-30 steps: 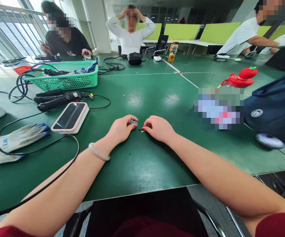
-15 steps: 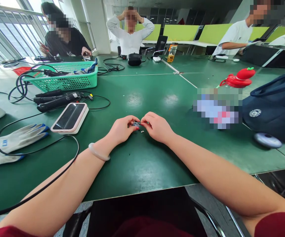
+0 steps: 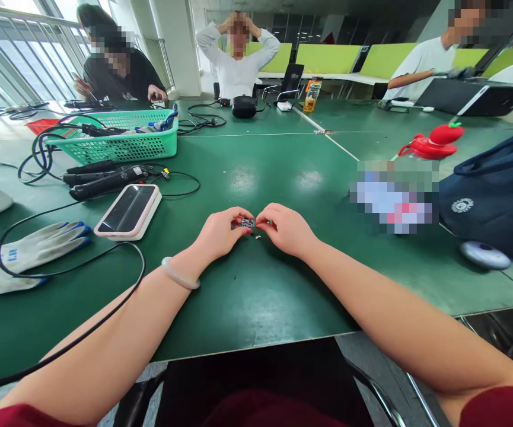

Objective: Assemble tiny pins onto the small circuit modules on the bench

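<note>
Between the thumb and fingers of my left hand (image 3: pixel 225 230) is a small dark piece with pale markings (image 3: pixel 247 223), too small to name more exactly. My right hand (image 3: pixel 285 228) is closed in a pinch at the right end of that piece; what its fingertips hold, if anything, is too small to make out. Just below the fingertips, a tiny pale bit (image 3: pixel 258 237) lies on the green table (image 3: pixel 247 296).
Left of my hands are a phone (image 3: pixel 128 210), a white-and-blue glove (image 3: pixel 38 252), black tools (image 3: pixel 109 181), a looping black cable (image 3: pixel 143 267) and a green basket (image 3: pixel 127 145). A navy bag (image 3: pixel 491 196) and a red-lidded bottle (image 3: pixel 434 142) stand right. Several people sit around.
My right fingertips have drawn slightly away from the small dark piece, and more of it shows. At the far right, a person's dark box has tilted and shifted. The view has moved slightly.
</note>
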Demonstrator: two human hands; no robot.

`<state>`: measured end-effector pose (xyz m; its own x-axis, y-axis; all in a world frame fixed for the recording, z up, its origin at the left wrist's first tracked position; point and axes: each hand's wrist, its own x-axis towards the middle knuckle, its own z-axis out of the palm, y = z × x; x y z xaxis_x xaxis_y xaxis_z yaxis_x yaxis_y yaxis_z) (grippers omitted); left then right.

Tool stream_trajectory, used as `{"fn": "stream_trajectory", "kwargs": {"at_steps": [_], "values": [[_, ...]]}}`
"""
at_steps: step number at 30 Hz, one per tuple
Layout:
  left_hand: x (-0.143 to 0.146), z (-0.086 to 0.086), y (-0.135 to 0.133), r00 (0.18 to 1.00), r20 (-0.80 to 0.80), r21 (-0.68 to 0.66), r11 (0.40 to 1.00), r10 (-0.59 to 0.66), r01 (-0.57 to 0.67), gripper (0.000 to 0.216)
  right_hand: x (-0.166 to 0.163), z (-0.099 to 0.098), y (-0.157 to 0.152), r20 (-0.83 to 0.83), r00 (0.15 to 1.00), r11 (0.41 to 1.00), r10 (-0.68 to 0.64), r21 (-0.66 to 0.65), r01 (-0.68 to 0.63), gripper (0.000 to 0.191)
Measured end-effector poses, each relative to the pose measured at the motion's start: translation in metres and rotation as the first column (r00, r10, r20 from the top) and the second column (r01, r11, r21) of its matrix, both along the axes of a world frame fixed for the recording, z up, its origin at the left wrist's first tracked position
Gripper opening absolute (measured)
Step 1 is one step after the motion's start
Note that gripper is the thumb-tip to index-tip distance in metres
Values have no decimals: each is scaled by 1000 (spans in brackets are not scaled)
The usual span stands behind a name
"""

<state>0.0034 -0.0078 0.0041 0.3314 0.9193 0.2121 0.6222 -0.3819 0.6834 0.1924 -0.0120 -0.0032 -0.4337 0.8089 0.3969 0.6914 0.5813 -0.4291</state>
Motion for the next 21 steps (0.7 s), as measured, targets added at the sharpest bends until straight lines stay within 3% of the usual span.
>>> {"fn": "stream_trajectory", "kwargs": {"at_steps": [4, 8, 21], "values": [[-2, -1, 2, 999, -19, -19, 999, 47, -47, 23, 3, -3, 5, 80, 996, 989, 43, -141, -32, 7], [-2, -2, 3, 998, -25, -35, 998, 51, -52, 23, 4, -3, 5, 105, 992, 979, 69, -198, -47, 8], [-2, -3, 2, 1000, -31, -45, 999, 6, -7, 23, 4, -1, 3, 141, 988, 982, 63, -186, -36, 10]]}}
